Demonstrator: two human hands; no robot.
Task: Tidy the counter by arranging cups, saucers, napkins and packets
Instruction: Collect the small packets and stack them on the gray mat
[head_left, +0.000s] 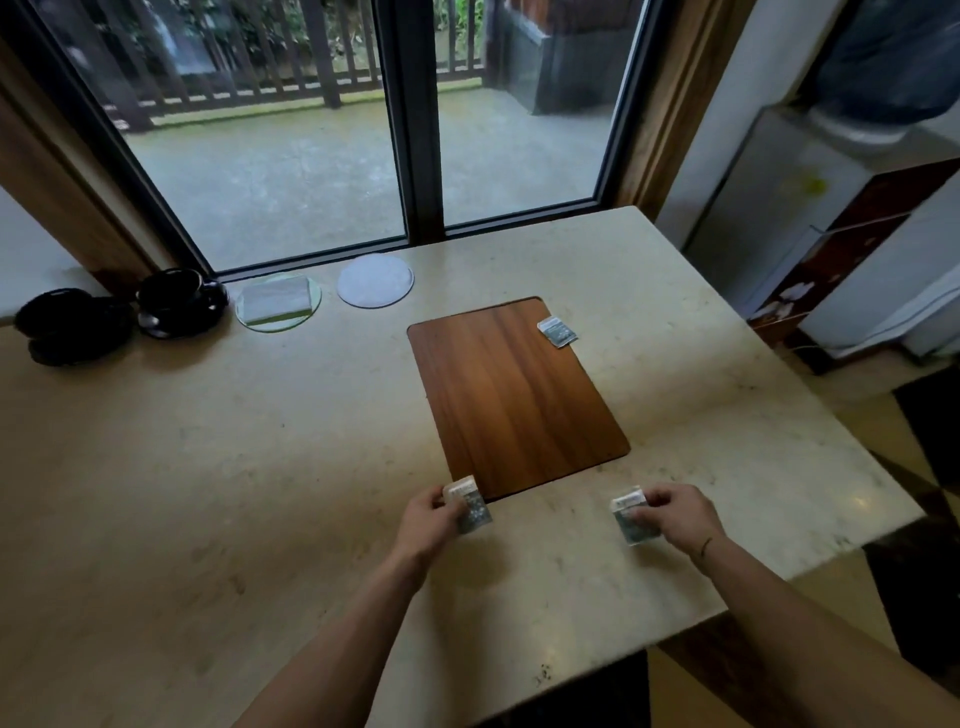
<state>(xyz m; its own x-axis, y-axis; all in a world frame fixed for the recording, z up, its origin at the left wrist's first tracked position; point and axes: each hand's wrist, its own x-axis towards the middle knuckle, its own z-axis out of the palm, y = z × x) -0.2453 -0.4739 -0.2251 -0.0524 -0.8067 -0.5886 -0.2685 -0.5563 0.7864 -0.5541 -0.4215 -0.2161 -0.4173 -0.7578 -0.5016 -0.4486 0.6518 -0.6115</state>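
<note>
My left hand (428, 519) grips a small grey-green packet (470, 505) just below the near left corner of a wooden board (511, 395). My right hand (675, 512) grips a second packet (629, 519) near the counter's front edge. A third packet (557, 331) lies on the board's far right corner. At the back left stand two black cups on black saucers, one (174, 301) beside the other (67, 322). A folded napkin (278, 301) rests on a glass coaster (249, 322), with a round white coaster (375, 280) to its right.
The pale stone counter (208, 467) runs to a window with a dark frame (421, 156) at the back. Its right edge drops to the floor, where a white cabinet (831, 208) stands.
</note>
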